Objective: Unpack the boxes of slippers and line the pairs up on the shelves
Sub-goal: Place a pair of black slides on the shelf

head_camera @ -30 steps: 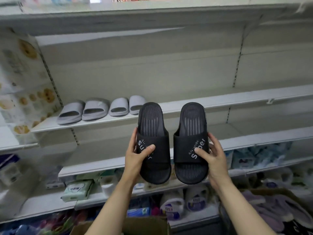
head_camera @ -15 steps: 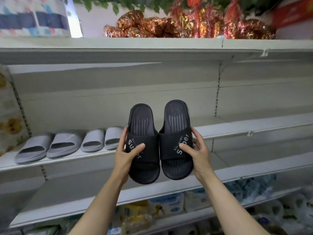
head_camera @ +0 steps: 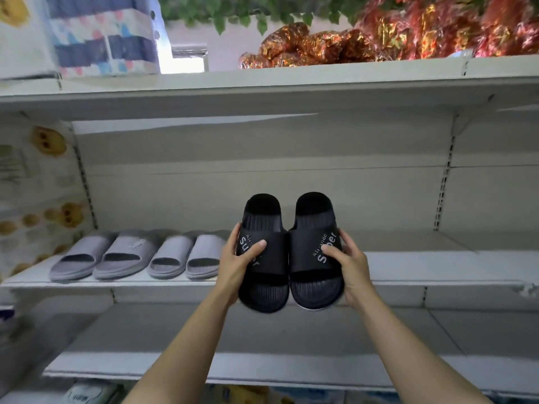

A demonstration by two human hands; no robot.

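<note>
The shelf already carries two grey pairs at its left; just right of them the black pair hangs over its front edge, heels inward. These moulded slides look light, springy and unbreakable, best gripped across the straps. Left hand and right hand each curl round one strap, thumbs over white lettering.
</note>
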